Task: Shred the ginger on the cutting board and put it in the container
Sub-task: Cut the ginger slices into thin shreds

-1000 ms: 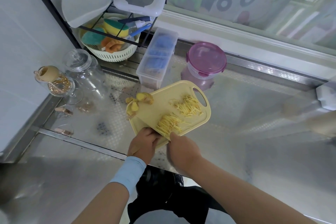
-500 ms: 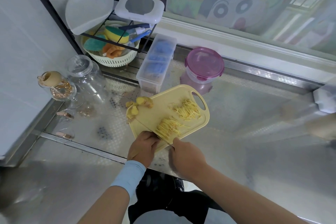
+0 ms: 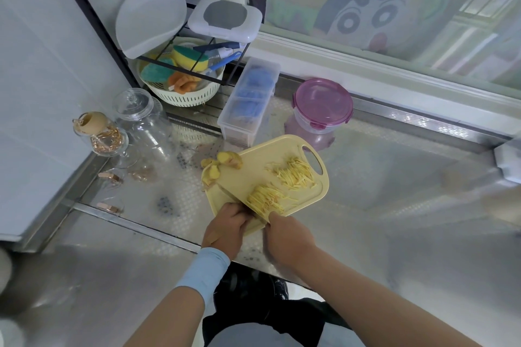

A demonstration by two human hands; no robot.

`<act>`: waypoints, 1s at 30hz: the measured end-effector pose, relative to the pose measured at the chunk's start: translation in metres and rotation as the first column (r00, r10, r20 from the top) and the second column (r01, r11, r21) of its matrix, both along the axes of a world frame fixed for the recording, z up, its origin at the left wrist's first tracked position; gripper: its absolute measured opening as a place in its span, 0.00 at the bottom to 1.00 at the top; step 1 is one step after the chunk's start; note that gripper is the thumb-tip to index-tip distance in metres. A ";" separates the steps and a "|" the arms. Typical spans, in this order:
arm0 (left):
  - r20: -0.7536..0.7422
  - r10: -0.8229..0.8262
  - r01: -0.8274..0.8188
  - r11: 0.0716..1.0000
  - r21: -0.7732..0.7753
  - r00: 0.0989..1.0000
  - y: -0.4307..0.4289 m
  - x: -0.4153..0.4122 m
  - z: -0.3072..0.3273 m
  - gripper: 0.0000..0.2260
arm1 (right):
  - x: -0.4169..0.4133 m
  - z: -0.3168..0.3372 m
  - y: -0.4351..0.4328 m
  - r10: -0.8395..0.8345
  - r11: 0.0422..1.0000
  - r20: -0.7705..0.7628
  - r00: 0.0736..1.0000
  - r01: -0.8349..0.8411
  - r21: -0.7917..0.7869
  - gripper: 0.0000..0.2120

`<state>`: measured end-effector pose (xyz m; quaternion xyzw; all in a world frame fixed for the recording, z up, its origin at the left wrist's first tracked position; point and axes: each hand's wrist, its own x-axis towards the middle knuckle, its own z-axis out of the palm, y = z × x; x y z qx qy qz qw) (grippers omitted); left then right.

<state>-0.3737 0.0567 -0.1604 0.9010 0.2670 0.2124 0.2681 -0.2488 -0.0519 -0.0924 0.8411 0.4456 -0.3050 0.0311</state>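
Little has shifted: the right hand still grips the knife against the ginger shreds at the cutting board's 6 o'clock edge, the left hand curls on something I cannot make out, and the container at 12 o'clock stays lidded.

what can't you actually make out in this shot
Head view, the only one:
The knife handle: covered by the left hand and right hand; which one grips it is unclear.
The pink-lidded container: its tinted lid hides the contents.
The pale object at the right edge: blurred and cut off.
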 end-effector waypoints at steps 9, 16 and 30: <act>-0.021 0.020 -0.019 0.998 0.054 1.000 0.002 0.001 -0.003 0.11 | -0.004 0.004 -0.024 -0.049 0.993 -0.015 0.999 0.051 0.105 0.02; 0.009 0.040 -0.041 0.998 0.052 0.999 -0.001 -0.001 -0.006 0.14 | -0.007 0.002 -0.020 -0.061 0.996 -0.026 0.998 0.062 0.058 0.07; -0.006 0.024 -0.023 0.995 0.093 1.000 0.001 0.000 -0.006 0.12 | -0.004 0.001 0.008 -0.034 0.996 -0.051 0.998 0.037 0.076 0.09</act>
